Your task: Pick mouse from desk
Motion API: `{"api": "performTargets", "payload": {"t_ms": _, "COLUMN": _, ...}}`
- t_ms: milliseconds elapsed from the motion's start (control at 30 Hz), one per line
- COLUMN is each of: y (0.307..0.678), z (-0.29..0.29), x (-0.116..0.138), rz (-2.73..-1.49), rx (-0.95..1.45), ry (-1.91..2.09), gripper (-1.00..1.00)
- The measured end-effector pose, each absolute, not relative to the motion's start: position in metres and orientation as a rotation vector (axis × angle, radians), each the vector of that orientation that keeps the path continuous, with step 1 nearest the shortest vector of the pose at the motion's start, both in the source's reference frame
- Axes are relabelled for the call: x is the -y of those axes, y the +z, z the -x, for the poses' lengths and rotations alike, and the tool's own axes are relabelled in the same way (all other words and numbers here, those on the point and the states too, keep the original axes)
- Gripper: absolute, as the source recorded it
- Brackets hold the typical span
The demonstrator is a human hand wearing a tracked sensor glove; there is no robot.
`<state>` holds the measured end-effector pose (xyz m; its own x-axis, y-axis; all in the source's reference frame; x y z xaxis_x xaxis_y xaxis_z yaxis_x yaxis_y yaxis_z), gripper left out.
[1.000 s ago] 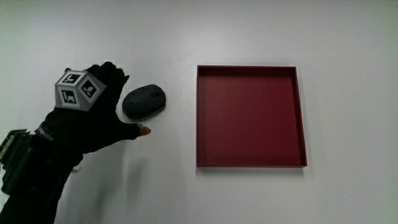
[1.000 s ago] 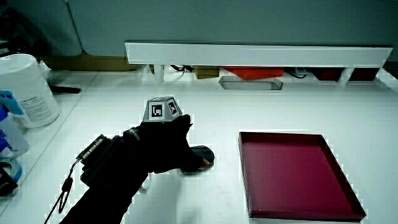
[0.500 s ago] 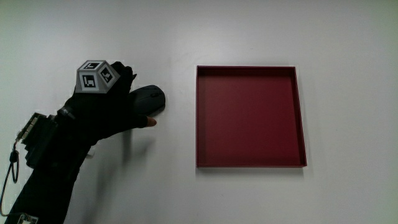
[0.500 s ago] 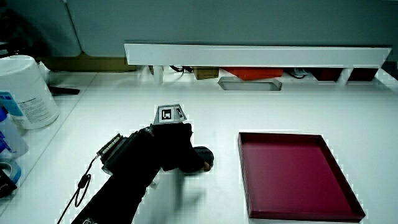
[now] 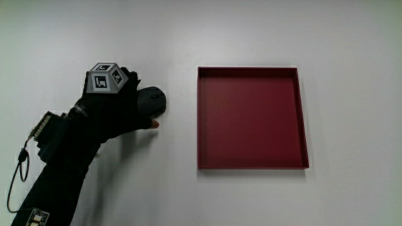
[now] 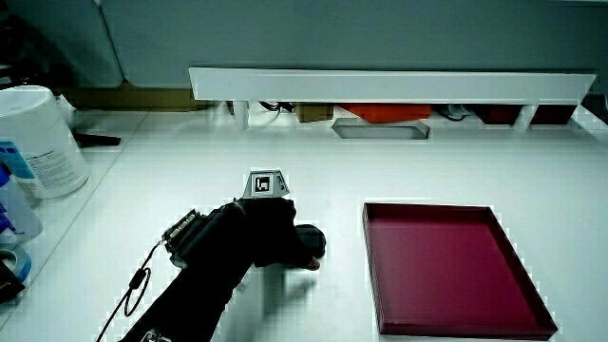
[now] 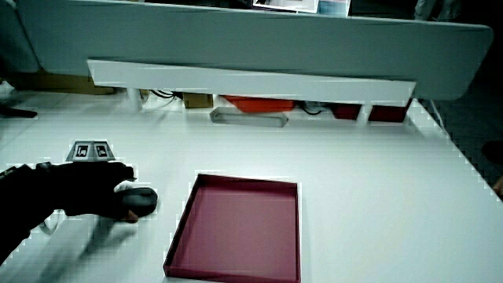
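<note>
Black-gloved hand [image 5: 116, 107] on a dark grey rounded computer mouse [image 5: 152, 100].
Fingers curl over the mouse, clamped on it; it rests on the white surface [image 5: 188, 194], beside a square dark-red tray [image 5: 253, 164].

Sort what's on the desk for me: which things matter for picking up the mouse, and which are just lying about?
Part of the job:
- mouse, on the desk beside the tray
- hand, lying over the mouse

Just lying about:
- red tray, empty
- white tub near the desk's edge
- low partition with small items under it
</note>
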<state>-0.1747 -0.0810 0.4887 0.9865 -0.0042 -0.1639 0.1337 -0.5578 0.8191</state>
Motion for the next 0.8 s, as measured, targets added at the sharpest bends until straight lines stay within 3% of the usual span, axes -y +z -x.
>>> {"api": "performTargets", "payload": {"t_ms": 133, "y": 0.4882, "z": 0.1729, "x": 0.0806, "rz": -2.175, "rx": -0.096, "ry": -0.179, "gripper": 0.00}}
{"api": "performTargets", "payload": {"t_ms": 800, "y": 0.4927, "z": 0.1729, "x": 0.0779, "rz": -2.238, "rx": -0.144, "ry": -0.203, "gripper": 0.91}}
